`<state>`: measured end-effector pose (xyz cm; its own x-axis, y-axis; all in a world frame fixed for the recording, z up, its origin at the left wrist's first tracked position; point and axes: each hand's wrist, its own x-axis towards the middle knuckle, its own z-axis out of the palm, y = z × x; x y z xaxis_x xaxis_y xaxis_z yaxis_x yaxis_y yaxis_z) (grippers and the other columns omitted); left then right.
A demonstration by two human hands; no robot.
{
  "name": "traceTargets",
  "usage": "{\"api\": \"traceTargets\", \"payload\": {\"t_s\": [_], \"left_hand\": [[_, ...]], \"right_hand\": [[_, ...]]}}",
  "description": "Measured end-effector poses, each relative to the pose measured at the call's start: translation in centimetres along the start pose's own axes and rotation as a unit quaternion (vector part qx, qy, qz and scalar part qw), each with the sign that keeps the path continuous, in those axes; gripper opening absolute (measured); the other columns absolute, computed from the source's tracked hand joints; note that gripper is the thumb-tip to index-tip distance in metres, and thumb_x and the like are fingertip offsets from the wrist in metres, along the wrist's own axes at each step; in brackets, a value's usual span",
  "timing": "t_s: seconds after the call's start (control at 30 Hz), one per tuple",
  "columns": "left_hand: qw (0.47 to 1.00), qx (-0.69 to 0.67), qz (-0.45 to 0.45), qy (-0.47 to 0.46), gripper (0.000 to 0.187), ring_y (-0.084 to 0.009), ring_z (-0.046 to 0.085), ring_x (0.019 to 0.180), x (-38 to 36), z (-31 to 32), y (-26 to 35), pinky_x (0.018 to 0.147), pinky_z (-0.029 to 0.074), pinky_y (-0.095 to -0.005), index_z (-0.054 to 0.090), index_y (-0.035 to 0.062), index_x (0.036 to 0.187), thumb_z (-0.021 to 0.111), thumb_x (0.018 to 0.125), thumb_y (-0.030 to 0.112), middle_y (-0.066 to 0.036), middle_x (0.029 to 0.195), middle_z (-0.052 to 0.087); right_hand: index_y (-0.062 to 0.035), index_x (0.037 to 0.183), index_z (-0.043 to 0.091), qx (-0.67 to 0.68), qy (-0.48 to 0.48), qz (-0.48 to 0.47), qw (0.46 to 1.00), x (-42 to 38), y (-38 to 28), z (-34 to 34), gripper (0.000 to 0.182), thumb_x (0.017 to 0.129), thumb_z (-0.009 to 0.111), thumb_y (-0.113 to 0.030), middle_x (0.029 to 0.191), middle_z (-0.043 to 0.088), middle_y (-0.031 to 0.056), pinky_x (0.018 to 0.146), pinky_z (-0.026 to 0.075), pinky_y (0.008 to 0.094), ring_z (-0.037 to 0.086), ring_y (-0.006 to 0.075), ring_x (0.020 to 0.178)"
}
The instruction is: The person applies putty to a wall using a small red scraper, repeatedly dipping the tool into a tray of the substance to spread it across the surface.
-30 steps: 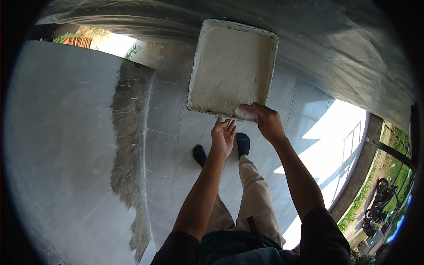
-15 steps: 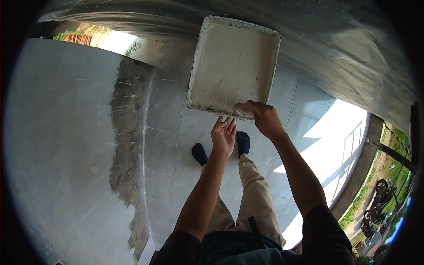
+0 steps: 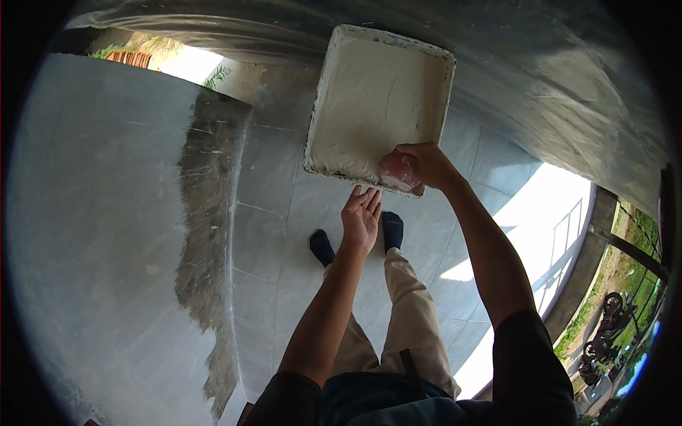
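A rectangular tray (image 3: 310, 128) with a crusted rim holds a smooth layer of cream-white paste (image 3: 376, 92). My right hand (image 3: 430, 167) is closed round a reddish, translucent scraper (image 3: 399, 170), which rests in the paste at the tray's near right corner. Just below the tray's near edge, my left hand (image 3: 361, 220) is palm up with its fingers stretched out; its fingertips are at the rim, and whether they touch it I cannot tell. Nothing lies in the left palm.
A grey wall (image 3: 106, 199) with a dark unfinished strip (image 3: 209, 213) stands at the left. Plastic sheeting (image 3: 568, 85) hangs at the top and right. My feet (image 3: 392, 231) are on the tiled floor (image 3: 263, 234). Railings and a motorcycle (image 3: 600, 341) are outside at the right.
The scraper has turned so that its broad face shows, and my right hand has moved slightly up and to the right. My left hand has barely moved.
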<state>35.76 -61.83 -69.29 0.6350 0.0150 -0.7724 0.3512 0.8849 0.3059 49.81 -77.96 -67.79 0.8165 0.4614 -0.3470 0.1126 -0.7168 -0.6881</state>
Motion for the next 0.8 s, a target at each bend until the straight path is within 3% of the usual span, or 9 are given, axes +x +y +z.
{"api": "traceTargets", "payload": {"t_s": [0.43, 0.77, 0.8], "left_hand": [[1.000, 0.017, 0.001, -0.011, 0.082, -0.0321, 0.024, 0.150, 0.0, -0.5, 0.4, 0.123, 0.018, -0.0412, 0.014, 0.0046, 0.157, 0.057, 0.090, 0.023, -0.022, 0.159, 0.027], [0.999, 0.034, -0.001, -0.006, 0.079, -0.0321, 0.028, 0.149, 0.3, -0.7, 0.6, 0.122, 0.020, -0.0407, 0.016, 0.0051, 0.157, 0.056, 0.092, 0.023, -0.023, 0.158, 0.029], [0.999, 0.033, -0.002, -0.002, 0.078, -0.0322, 0.028, 0.148, 0.3, -0.7, 0.6, 0.122, 0.020, -0.0407, 0.017, 0.0050, 0.157, 0.056, 0.092, 0.024, -0.023, 0.158, 0.030]], "right_hand": [[-0.0055, 0.123, 0.066, 0.016, -0.111, -0.002, 0.994, 1.9, 1.4, -1.3, 0.032, 0.092, 0.063, -0.010, 0.111, 0.070, 0.0179, 0.092, 0.051, 0.0382, 0.068, 0.0298, 0.102], [-0.0037, 0.124, 0.065, 0.031, -0.108, 0.019, 0.993, 1.5, 1.3, -2.3, 0.032, 0.093, 0.062, -0.009, 0.115, 0.070, 0.0176, 0.093, 0.051, 0.0375, 0.068, 0.0296, 0.104], [-0.0018, 0.125, 0.064, 0.037, -0.075, 0.013, 0.996, 1.3, 1.2, -2.4, 0.032, 0.094, 0.061, -0.009, 0.112, 0.071, 0.0182, 0.092, 0.051, 0.0362, 0.069, 0.0276, 0.101]]}}
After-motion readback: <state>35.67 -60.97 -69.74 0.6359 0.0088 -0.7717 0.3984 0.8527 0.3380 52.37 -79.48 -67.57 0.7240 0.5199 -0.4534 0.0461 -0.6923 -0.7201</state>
